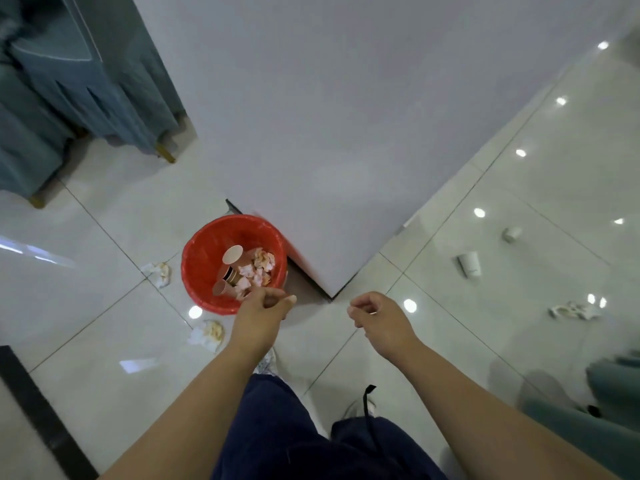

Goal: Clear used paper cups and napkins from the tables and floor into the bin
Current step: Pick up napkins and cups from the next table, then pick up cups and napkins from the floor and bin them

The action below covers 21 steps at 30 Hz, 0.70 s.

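Left grip (260, 308) at bin (196, 244) rim — cups (232, 255) inside.

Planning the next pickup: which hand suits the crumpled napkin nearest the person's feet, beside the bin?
Probably left. The left hand hangs empty by the bin, close to that napkin; the right hand is farther away.

I had both bare forearms stretched forward and down. The left hand (263, 308) hung with fingers loosely curled, gripping nothing; the right hand (375, 315), well apart, was loosely curled and empty too.
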Motion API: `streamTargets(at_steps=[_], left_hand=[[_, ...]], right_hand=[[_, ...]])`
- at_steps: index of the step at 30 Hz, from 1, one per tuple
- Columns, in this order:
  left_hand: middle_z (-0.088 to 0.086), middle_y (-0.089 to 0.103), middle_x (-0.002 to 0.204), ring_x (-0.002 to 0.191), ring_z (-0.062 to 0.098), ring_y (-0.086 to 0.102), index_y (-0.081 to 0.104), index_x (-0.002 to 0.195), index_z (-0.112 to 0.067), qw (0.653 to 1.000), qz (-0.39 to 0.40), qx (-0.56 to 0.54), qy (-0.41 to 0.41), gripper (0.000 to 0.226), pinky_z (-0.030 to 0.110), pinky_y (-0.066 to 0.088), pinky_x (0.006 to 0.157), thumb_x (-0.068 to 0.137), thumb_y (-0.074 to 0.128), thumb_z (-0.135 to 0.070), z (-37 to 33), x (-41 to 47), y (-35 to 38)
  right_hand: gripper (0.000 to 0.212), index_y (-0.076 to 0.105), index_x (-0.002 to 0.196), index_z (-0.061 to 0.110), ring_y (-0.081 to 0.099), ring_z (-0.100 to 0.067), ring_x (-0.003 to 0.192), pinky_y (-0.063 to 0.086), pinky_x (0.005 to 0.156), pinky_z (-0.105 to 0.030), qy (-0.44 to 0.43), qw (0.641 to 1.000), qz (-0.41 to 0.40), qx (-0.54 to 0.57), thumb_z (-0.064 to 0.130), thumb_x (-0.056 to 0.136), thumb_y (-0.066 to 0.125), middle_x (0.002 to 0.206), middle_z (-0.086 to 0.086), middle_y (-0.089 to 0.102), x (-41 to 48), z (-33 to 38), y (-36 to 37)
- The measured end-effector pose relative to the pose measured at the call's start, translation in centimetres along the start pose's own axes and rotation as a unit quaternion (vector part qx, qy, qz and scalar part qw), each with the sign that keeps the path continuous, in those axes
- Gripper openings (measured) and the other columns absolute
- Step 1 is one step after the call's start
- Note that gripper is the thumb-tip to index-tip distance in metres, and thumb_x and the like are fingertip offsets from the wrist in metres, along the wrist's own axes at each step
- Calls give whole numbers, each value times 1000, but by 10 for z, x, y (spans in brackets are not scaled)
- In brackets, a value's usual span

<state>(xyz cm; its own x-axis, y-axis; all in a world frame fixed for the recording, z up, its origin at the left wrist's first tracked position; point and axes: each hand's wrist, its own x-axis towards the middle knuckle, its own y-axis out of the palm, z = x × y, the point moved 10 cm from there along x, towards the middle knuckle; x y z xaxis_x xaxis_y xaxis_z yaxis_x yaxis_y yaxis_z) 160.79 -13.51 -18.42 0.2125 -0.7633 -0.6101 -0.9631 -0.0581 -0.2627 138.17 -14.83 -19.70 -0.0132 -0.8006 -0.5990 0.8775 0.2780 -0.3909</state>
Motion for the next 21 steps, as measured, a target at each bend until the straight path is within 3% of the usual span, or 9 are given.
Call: streamTargets(at_steps=[5,10,21], left_hand=[[4,65,97,83,16,63,60,103,-14,998,48,29,-13,20,31,49,76,86,66,-24,23,-58,97],[6,65,95,82,17,62,60,100,-12,990,113,84,8,16,34,48,81,87,66,-21,17,-103,177],[0,65,97,90,15,63,60,101,-18,946,226,230,28,16,32,51,84,88,64,-26,11,-101,305]], right_hand=[[3,61,87,25,62,-17,88,46,72,-25,2,998,-44,51,26,87,64,89,3,63,-52,-71,-80],[4,62,90,21,64,-19,87,46,72,-27,57,985,-117,109,24,88,62,93,1,66,-101,-157,-149],[6,62,94,18,63,-16,83,48,68,-27,198,929,-232,208,22,90,60,92,0,66,-139,-292,-223]])
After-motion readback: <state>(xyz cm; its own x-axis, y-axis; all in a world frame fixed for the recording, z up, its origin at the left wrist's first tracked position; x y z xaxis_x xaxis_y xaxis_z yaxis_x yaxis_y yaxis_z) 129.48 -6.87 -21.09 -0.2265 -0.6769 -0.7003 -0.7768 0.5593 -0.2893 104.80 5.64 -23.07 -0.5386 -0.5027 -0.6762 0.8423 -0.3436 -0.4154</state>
